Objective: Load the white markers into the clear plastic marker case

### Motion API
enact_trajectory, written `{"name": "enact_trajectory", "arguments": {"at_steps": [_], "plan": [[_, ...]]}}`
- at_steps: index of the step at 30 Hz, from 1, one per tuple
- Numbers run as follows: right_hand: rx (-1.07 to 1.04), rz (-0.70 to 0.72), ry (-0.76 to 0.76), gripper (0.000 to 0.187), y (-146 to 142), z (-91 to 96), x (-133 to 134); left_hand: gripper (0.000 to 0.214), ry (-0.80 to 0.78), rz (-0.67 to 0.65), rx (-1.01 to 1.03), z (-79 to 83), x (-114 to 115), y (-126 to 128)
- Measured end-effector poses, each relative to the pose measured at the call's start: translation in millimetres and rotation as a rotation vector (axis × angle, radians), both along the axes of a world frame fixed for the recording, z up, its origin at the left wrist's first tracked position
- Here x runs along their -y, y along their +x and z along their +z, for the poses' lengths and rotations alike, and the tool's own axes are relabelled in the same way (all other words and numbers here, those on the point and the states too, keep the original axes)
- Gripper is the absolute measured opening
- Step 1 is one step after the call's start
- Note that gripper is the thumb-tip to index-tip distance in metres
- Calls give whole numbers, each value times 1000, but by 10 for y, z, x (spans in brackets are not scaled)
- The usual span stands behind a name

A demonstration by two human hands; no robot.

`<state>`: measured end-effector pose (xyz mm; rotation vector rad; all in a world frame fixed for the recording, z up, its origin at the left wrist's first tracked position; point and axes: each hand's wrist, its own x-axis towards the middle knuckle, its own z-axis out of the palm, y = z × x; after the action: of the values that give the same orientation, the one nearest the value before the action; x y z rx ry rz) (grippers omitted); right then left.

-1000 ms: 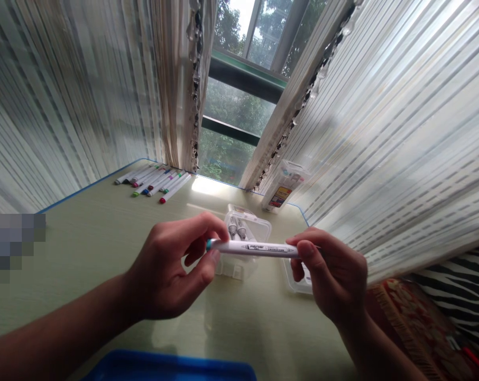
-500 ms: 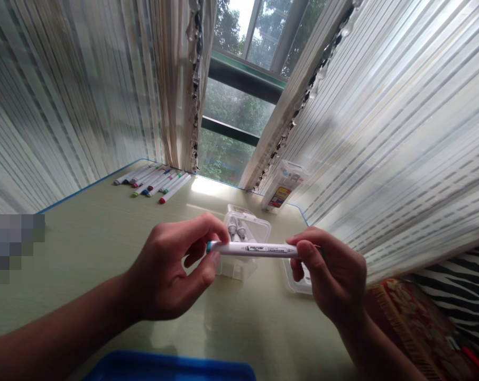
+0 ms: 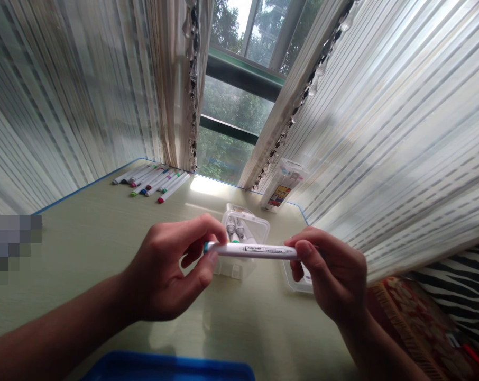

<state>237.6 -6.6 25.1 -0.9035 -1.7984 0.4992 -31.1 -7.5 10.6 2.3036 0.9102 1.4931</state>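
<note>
Between my two hands a white marker (image 3: pixel 259 251) with printed text on its barrel is held level. My left hand (image 3: pixel 176 270) pinches its teal end between thumb and forefinger. At the other end my right hand (image 3: pixel 330 270) grips it, thumb in front, and the fingers hide that tip. Behind the marker stands a clear plastic box (image 3: pixel 259 227) with its lid raised and several markers inside, partly covered by the marker and my left hand. A clear lid or tray (image 3: pixel 293 278) lies behind my right fingers, mostly hidden.
Several white markers with coloured ends (image 3: pixel 152 180) lie at the table's far left. A clear package with a label (image 3: pixel 281 188) stands near the back right edge. At the near edge is a blue tray (image 3: pixel 172 368). Curtains (image 3: pixel 366 132) hang around the table (image 3: pixel 84 254).
Almost nothing differs. The marker's barrel has turned slightly about its length and its left end sits a little further left; both hands keep their hold.
</note>
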Motion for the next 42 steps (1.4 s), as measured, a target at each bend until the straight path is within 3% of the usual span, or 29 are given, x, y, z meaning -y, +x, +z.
{"name": "enact_trajectory", "arguments": {"at_steps": [42], "plan": [[184,-16,53,34,-20,32,20,16,32,-11,-67,70,31,-33]]}}
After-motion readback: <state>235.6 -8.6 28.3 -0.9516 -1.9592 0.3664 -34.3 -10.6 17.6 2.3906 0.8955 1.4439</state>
